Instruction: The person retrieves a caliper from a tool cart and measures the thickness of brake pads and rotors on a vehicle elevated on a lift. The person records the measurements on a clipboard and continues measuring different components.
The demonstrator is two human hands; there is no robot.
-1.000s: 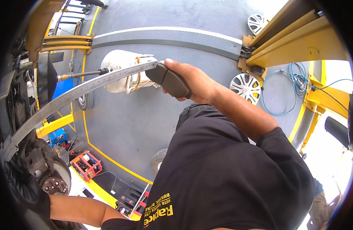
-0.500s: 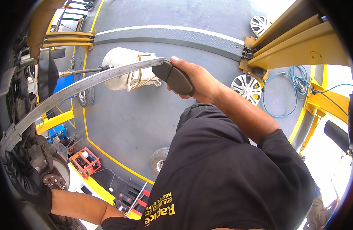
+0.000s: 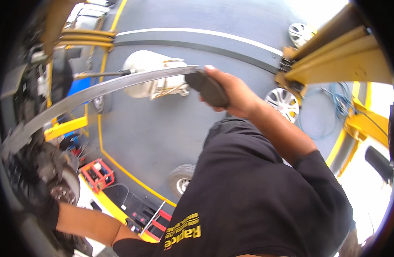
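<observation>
My bare right hand is closed around a dark brake pad near the middle of the view. A long steel vernier caliper stretches across the left half, bent into an arc by the lens. Its beam's plain end meets or overlaps the pad's upper left edge; I cannot tell whether they touch. At the far left, the jaw end lies just above my left hand, which wears a black glove and seems to grip it. Those gloved fingers are dark and blurred. Below the beam, beside the glove, sits a wheel hub with brake disc.
A white tank stands on the grey floor behind the beam. Yellow lift arms reach in from the right, near hubcaps and a coiled blue hose. A wheel and red-framed machine are lower down.
The view has shifted slightly, so my right hand, the brake pad and the surroundings sit a little further right. The picture is more blurred. Both grips look the same.
</observation>
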